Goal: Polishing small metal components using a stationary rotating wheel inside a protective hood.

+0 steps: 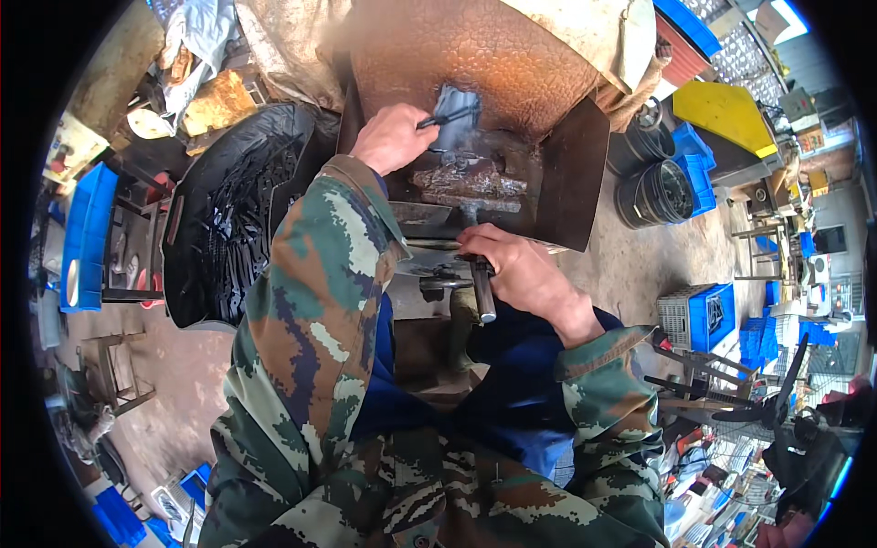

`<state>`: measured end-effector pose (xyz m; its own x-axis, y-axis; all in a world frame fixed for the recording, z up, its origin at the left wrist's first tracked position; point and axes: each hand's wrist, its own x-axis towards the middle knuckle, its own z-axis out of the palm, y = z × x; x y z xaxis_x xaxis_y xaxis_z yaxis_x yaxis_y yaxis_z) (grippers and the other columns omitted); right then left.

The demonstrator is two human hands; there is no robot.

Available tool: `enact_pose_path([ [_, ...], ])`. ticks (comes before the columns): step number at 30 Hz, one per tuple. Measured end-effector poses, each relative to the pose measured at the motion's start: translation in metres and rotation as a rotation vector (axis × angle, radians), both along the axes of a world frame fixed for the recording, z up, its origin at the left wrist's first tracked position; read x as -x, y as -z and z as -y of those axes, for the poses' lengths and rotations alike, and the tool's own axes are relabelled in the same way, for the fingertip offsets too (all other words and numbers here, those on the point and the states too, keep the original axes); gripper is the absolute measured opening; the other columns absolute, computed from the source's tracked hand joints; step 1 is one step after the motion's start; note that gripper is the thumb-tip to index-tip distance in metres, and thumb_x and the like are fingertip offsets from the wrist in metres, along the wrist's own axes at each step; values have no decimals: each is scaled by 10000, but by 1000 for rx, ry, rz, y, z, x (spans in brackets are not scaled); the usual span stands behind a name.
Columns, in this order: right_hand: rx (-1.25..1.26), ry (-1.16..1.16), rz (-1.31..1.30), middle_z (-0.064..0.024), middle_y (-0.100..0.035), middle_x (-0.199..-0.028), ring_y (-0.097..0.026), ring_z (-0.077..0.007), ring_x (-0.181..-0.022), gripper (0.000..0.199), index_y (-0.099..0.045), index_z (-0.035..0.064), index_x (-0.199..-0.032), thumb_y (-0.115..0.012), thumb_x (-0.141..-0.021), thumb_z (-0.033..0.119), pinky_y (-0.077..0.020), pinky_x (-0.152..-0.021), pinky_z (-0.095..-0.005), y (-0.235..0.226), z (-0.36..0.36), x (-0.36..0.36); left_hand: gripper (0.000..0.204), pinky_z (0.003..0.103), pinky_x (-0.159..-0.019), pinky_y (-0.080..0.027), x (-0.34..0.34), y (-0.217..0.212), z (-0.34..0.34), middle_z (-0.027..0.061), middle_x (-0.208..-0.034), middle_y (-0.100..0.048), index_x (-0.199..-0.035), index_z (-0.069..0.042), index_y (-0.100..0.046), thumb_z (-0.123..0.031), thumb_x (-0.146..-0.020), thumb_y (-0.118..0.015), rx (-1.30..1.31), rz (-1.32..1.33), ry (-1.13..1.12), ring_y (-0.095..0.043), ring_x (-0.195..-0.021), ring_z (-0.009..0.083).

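My left hand (393,139) is closed round the near end of a dark, thin tool (448,117), which points right over the metal box. Around the tool's far end is a blurred grey-blue patch (456,102); whether it belongs to the tool I cannot tell. Nearer to me, my right hand (519,277) has its fingers wrapped over a metal bar handle (483,297) at the box's front. Between the hands lies a wet-looking, rusty metal block (470,181) inside the box. A round metal disc (446,283) sits just left of the handle.
Brown metal walls (574,173) flank the work spot, with a stained brown sheet (475,59) behind. To the left, a black-lined tub (239,205) holds many dark strips. Black buckets (653,194) and a blue crate (711,315) stand on the floor to the right.
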<state>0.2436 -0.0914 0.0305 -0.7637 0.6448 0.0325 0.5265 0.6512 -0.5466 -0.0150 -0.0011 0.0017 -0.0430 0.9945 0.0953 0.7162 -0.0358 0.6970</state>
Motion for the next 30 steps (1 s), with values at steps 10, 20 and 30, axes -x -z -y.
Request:
enact_pose_path([
  [10,652,519,-223,-95,-701,-952,-542,-65,-578,205,-641,10,-1082,-649,-922,136,-470,-548,-245,-43,-50,2,236,374,-666,-479,7,36,-10,166,-732,-659,-953,16,-685,-202,-878,-637,78,-23,167,-628,-675,279],
  [20,925,703,-1036,-131,-669,-1006,-411,-104,-486,216,-567,-6,-1115,-598,-968,149,-384,-445,-303,-32,-80,16,253,201,-450,-254,-32,-35,12,11,-771,-651,-1064,-27,-678,-239,-990,-560,325,721,229,-343,-499,11],
  [30,770,648,-1094,-33,-572,-670,-412,-83,-425,107,-600,34,-1040,-614,-954,97,-381,-405,-279,-29,-80,38,291,205,-451,-279,-41,-45,20,41,-821,-671,-1075,-14,-664,-275,-983,-573,324,929,311,-359,-503,25],
])
